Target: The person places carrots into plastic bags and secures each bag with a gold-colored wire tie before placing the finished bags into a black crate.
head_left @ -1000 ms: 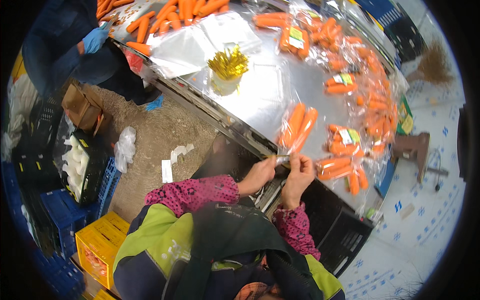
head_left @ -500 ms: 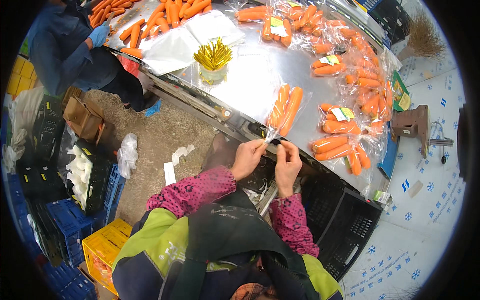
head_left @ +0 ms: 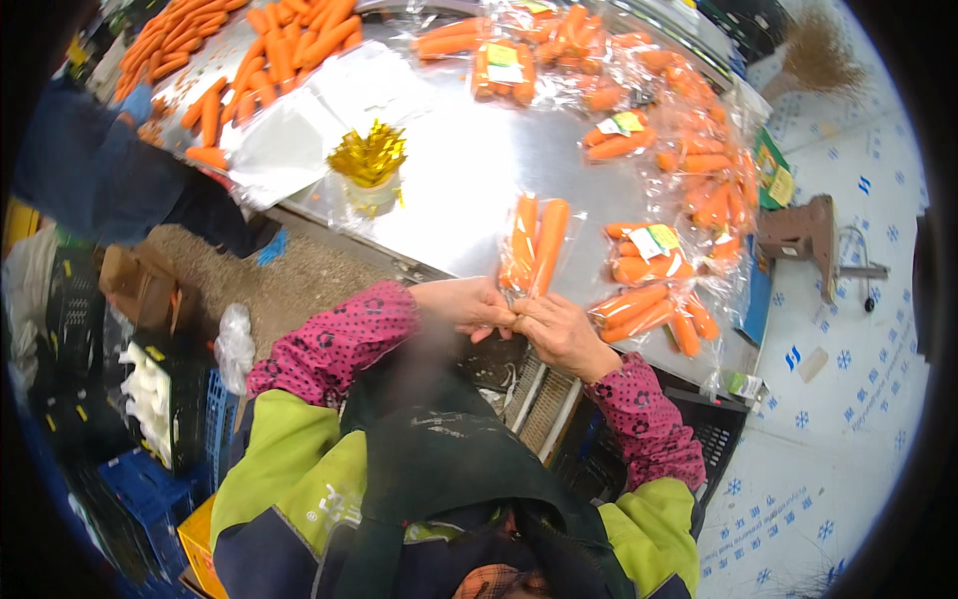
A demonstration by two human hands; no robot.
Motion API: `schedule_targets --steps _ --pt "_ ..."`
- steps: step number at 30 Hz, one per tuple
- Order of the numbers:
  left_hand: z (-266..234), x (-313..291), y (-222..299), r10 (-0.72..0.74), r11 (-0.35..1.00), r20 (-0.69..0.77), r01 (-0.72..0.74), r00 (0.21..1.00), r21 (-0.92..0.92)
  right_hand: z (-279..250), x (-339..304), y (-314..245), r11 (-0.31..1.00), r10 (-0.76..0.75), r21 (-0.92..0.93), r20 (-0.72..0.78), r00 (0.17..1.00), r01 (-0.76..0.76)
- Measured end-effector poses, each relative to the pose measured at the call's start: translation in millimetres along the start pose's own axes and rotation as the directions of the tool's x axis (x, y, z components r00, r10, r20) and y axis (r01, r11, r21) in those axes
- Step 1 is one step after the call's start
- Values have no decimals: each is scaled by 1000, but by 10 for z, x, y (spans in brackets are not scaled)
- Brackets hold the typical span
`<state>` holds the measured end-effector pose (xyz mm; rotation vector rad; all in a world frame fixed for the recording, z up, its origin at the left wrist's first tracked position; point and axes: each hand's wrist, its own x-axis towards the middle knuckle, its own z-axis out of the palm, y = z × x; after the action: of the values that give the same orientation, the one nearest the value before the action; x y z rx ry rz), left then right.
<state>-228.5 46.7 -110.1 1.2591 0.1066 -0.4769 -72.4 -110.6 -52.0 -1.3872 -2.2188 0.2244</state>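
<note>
A clear plastic bag of carrots (head_left: 534,245) lies on the metal table's near edge, its gathered neck toward me. My left hand (head_left: 467,304) is closed on that neck from the left. From the right, my right hand (head_left: 561,334) meets it, thumb and fingers pinched at the same neck. Whether a tie is between the fingers cannot be made out. Beyond and left of the bag, a bunch of gold twist ties (head_left: 367,155) stands in a small clear tub (head_left: 373,197).
Bagged carrots (head_left: 689,160) crowd the table's right side. Flat clear bags (head_left: 284,150) and loose carrots (head_left: 299,45) lie at the far left, beside a person in dark clothing (head_left: 90,170). A brown metal stand (head_left: 803,240) is at right; a black crate (head_left: 718,429) sits below the table.
My right hand has come in to the bag's neck and now touches my left hand; before, they were slightly apart. The whole view has shifted, with table things appearing farther left.
</note>
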Motion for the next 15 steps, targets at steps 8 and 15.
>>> schedule_targets --steps 8,15 --pt "860 370 -347 417 795 -663 105 622 598 579 -692 -555 -565 818 825 558 139 12" --pt "993 433 -174 107 798 -231 -222 967 -560 1047 -835 -811 285 958 896 -266 102 -340"
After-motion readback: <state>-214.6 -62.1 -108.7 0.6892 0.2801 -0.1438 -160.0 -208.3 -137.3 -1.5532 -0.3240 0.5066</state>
